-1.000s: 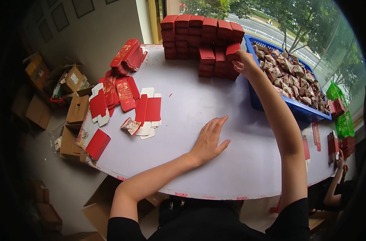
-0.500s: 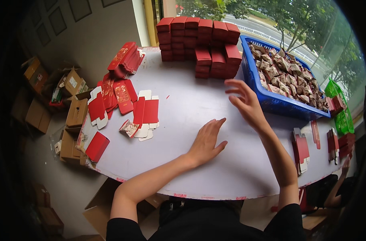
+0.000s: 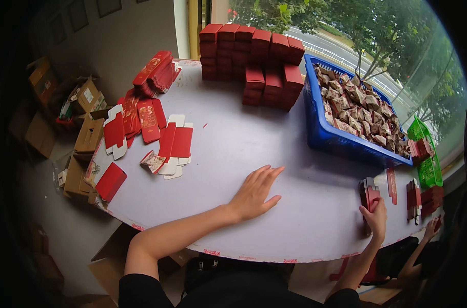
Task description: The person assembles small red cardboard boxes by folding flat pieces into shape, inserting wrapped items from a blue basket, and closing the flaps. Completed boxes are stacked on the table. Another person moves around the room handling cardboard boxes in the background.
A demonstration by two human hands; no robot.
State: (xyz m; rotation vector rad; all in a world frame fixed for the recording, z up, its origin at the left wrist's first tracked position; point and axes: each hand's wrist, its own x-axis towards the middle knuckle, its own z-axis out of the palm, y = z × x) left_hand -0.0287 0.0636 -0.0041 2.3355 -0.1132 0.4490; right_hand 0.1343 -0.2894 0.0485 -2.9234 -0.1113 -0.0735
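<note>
Darkness from the lens rim swallows the far right of the table [image 3: 295, 226], so the small stacks of red flats [image 3: 413, 194] beside the green basket [image 3: 427, 169] are bent and hard to read. The person's right hand [image 3: 375, 218] sits at the near right edge, fingers curled onto a short upright stack of flat red cartons [image 3: 369, 194]; the thumb side is turned away, so I cannot tell how firmly it grips. Another person's hand [image 3: 429, 231] pokes up at the far right corner, mostly cut off.

The left hand [image 3: 255, 192] lies flat on the bare tabletop, fingers spread and relaxed, holding nothing, well apart from the unfolded red-and-white blanks [image 3: 174, 143] to its left.

Half a second ago the right hand was up in mid-air near the blue crate [image 3: 326, 136] of wrapped packets; a second ago it was reaching to the pile of finished red boxes [image 3: 254, 56] at the back. Now it has dropped to the carton stack by the table edge. The left hand has barely shifted.
</note>
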